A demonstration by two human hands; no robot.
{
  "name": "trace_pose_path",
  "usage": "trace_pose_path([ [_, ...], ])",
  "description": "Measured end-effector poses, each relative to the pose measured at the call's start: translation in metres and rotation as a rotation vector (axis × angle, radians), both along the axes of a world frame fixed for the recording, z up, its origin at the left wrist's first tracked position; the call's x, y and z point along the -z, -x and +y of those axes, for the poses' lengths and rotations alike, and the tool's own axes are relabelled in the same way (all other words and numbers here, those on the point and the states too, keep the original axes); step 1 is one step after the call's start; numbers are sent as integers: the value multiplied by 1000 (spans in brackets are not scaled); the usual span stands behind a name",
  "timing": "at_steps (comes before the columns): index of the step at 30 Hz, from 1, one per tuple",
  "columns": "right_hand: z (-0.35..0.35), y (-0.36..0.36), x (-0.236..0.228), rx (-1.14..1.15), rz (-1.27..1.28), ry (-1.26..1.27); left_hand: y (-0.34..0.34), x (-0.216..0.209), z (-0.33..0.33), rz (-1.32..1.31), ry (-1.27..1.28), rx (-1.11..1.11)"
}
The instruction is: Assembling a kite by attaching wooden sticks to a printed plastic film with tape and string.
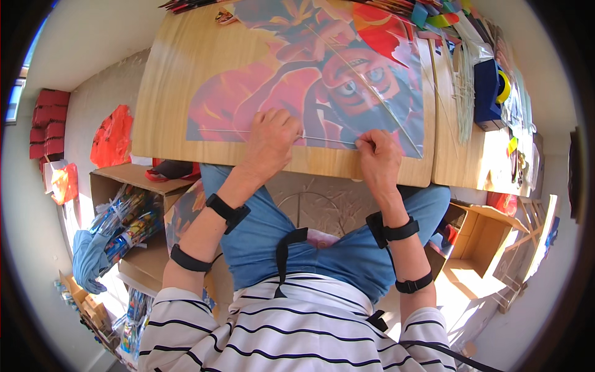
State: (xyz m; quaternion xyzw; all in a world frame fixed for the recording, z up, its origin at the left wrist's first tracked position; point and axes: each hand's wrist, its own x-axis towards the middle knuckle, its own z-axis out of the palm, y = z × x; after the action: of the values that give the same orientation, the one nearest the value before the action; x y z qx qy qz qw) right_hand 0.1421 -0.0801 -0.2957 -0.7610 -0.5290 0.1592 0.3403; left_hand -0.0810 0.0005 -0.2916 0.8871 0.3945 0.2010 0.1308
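Observation:
A printed kite sheet (260,105) with a large cartoon figure lies on the wooden table (167,74). Along its near edge runs a thin white rod (328,140). My left hand (273,137) is closed around the rod near the middle of that edge, its knuckles up. Farther right, my right hand (379,155) pinches the rod near its right end, thumb and forefinger together. The fingertips of both hands are partly hidden. Another slender rod (372,90) crosses the sheet diagonally and reaches down to its near right corner.
On the right stand a blue tape dispenser (488,102) with a yellow roll (503,87) and a bundle of pale thin sticks (463,93). Colourful strips (441,20) are heaped at the far right. Cardboard boxes (136,177) flank my legs, the left one full of wrapped packages (133,232).

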Motion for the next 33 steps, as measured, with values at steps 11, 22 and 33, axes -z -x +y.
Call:
trace_pose_path([
  [11,2,5,4,23,-9,50,-5,3,-1,-50,3,26],
  [22,3,5,7,10,42,24,-4,4,0,-32,12,23],
  [33,1,4,2,-8,62,21,3,9,-12,-102,-45,-61],
])
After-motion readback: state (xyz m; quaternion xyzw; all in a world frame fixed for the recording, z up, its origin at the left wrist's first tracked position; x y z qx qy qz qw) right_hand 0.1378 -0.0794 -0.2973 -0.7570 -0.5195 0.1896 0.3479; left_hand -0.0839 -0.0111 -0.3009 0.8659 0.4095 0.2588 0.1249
